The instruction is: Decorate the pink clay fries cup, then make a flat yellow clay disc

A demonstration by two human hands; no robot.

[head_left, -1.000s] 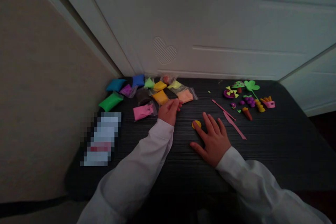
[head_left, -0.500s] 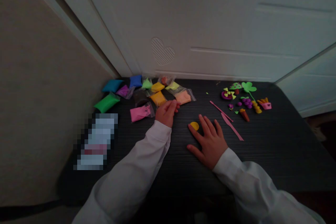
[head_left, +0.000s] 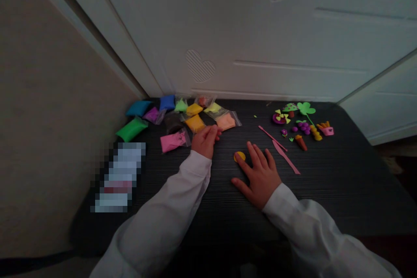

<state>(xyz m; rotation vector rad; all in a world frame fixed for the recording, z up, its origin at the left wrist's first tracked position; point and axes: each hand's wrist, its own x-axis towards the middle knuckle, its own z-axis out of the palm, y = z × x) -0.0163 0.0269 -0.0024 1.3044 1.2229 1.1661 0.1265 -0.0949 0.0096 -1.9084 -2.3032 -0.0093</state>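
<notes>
On the dark table lies a small flat yellow clay disc (head_left: 242, 154), and the index fingertip of my right hand (head_left: 260, 179) rests on it. The other fingers of that hand are stretched out and spread over the tabletop. My left hand (head_left: 203, 141) is closed in front of the clay packets, thumb and fingers pressed together; whatever they hold, if anything, is hidden. Just beyond it are a packet of orange-yellow clay (head_left: 194, 123) and a packet of peach clay (head_left: 225, 121). To the right of my right hand lie a thin pink modelling stick (head_left: 272, 137) and a pink plastic knife (head_left: 286, 157).
Several clay packets, including a green one (head_left: 132, 129) and a pink one (head_left: 172, 141), lie at back left. A blurred-out phone-like device (head_left: 122, 178) is nearer me. Small clay figures, among them a green clover (head_left: 306, 108), stand at back right. A white panel (head_left: 260, 82) borders the table's back.
My right index finger has shifted slightly, from the disc's left edge onto its top. My left hand stays closed in nearly the same place. The whole view has drifted a little.
</notes>
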